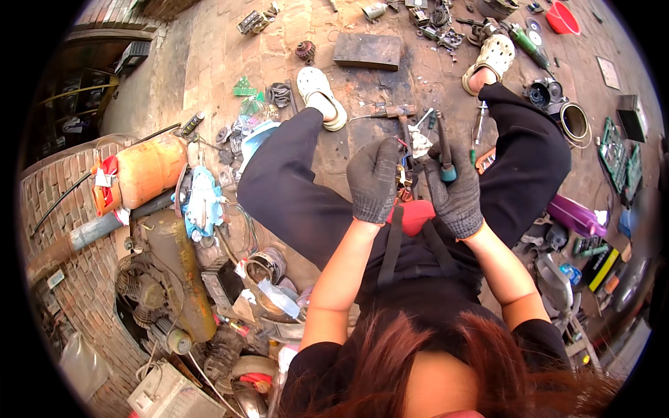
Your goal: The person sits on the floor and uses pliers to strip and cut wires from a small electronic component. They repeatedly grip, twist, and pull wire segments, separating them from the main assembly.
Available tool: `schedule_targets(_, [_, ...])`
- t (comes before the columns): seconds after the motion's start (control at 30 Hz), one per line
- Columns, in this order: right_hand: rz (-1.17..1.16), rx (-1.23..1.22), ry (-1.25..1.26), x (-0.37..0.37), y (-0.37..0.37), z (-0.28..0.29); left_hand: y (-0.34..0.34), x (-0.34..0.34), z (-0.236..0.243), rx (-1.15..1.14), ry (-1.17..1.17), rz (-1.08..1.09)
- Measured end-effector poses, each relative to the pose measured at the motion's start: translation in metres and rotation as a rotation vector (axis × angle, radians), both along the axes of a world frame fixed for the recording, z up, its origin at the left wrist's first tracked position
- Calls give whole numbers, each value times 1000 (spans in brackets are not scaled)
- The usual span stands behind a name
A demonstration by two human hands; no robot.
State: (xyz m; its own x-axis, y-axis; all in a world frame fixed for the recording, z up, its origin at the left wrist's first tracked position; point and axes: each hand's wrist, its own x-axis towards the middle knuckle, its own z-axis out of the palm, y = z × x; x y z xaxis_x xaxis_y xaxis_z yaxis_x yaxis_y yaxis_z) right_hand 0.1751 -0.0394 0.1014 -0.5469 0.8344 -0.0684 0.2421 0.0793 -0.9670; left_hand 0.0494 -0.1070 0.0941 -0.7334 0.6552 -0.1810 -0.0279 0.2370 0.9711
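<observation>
My left hand (374,180), in a dark grey knit glove, is curled with its back up, left of the middle. A thin red bit shows by its thumb; what it holds, if anything, is hidden. To its right, my right hand (458,194), gloved alike, closes round a dark rod-like tool with a teal end (448,173); its exact kind is unclear. Small metal parts and wires (404,182) show between the hands, partly covered. Just beyond lies a hammer (398,110) on the ground. A screwdriver (478,132) rests near my right knee, and a red surface (417,216) shows between my thighs.
A dark metal block (367,51) lies past my feet. An orange gas cylinder (150,171) and a rusty tank (174,272) are at left. A green angle grinder (528,46), a red bowl (562,18), a green tool case (614,157) and a purple object (575,217) are at right.
</observation>
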Motion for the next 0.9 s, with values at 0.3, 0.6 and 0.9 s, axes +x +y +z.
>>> schedule_targets(0.3, [410, -816, 31, 37, 25, 33, -4, -20, 4, -84, 861, -267])
schedule_targets(0.6, [572, -796, -24, 41, 27, 33, 1, -29, 8, -21, 1054, -331])
schedule_targets(0.9, [552, -797, -158, 40, 26, 29, -1, -30, 4, -54, 1109, -383])
